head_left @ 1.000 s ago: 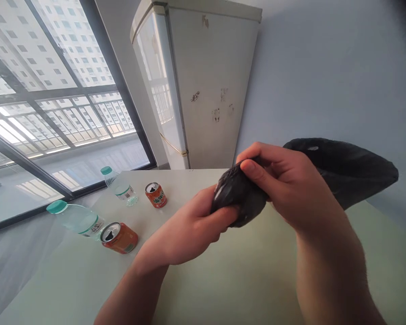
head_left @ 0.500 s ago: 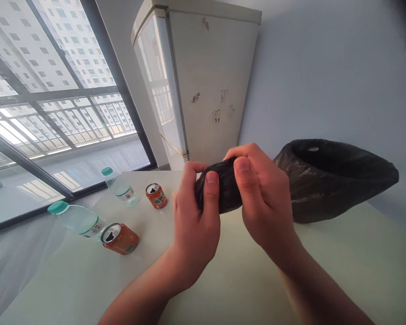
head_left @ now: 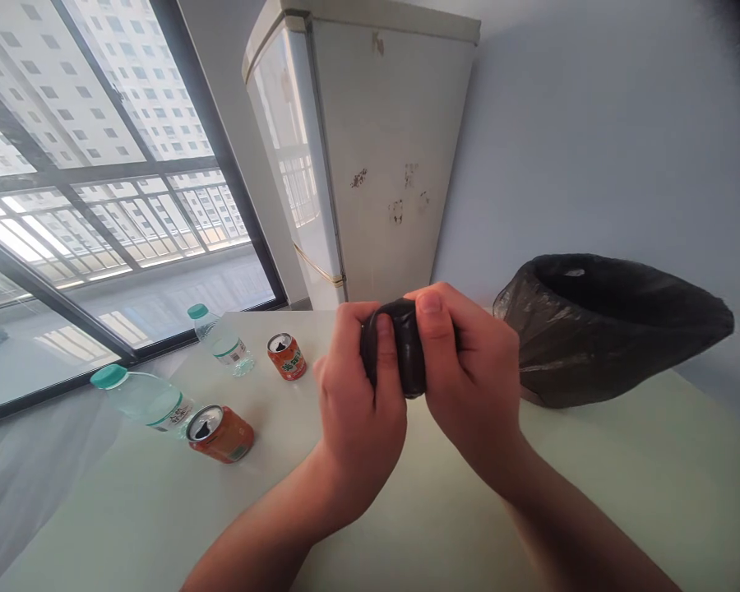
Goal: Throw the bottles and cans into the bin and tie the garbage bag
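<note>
A bunched roll of black plastic is held above the table, gripped from both sides. My left hand wraps its fingers round the left part, thumb on the near face. My right hand closes on the right part, its thumb pressed near the top. To the right stands a black plastic bag with its mouth open. On the left are two orange cans, a nearer one and a farther one, both with opened tops. Beside them are two clear bottles with green caps, one near and one farther back.
The pale table spreads beneath my hands. Behind it stands a white refrigerator against a grey wall. A large window with dark frames is at the left.
Both hands have come closer together, and the black plastic between them is squeezed narrower. My right hand has shifted slightly left. The bottles, cans and open bag have stayed put on the table.
</note>
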{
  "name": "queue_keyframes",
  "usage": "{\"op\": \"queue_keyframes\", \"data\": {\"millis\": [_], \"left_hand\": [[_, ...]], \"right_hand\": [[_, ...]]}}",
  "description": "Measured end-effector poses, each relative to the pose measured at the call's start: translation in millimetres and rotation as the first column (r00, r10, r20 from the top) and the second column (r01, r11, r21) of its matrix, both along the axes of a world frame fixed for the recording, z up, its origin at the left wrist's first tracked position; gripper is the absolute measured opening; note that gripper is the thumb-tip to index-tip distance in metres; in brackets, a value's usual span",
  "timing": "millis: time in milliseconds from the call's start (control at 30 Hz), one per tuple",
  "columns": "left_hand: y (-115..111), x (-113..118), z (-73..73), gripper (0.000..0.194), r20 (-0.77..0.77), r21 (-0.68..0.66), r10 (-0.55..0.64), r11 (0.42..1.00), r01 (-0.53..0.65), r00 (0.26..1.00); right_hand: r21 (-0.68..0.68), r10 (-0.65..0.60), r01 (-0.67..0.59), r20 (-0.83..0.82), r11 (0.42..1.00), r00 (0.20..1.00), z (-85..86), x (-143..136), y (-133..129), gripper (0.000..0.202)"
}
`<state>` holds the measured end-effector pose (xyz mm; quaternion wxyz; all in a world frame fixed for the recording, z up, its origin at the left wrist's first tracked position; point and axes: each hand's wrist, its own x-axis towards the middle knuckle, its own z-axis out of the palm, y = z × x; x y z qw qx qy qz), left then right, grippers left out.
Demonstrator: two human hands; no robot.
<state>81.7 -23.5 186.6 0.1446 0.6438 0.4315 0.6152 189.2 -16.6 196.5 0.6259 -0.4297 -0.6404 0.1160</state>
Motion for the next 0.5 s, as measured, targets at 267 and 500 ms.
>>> {"op": "queue_keyframes", "data": {"millis": [267, 500], "left_hand": [[-1.6, 2.1, -0.6, 0.019, -0.009, 0.004, 0.005, 1.000, -0.005, 1.000], [-1.2, 1.3, -0.5, 0.020, -0.002, -0.008, -0.010, 1.000, 0.010, 1.000]], "right_hand": [[0.004, -0.016, 0.016, 0.014, 1.000, 1.000, -3.2, -4.6, -0.8, 0.044], [0.019, -0.023, 0.022, 0.022, 1.000, 0.999, -2.5, -6.8, -1.0, 0.045]]}}
